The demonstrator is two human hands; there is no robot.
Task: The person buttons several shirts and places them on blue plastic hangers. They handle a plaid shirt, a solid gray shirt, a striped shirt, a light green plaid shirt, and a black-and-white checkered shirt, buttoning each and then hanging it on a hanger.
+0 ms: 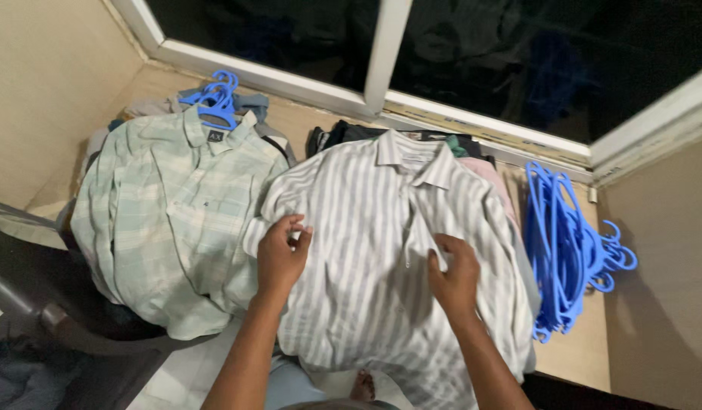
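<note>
Hands work a grey-and-white striped shirt (381, 250) spread flat just below the window frame (381, 45). Our left hand (281, 254) pinches the sleeve edge; our right hand (455, 272) grips the button placket. We judge that even tension keeps the fabric smooth. Blue hangers (567, 250) lie right of the window's corner.

The striped shirt (381, 266) is white with grey vertical stripes, collared, lying face up and spread flat on the ledge at centre frame. Its collar points to 12 o'clock, its hem hangs toward 6. The front placket runs down the middle, partly open. Its cloth is bunched at 9 o'clock and creased at 3 o'clock.
</note>
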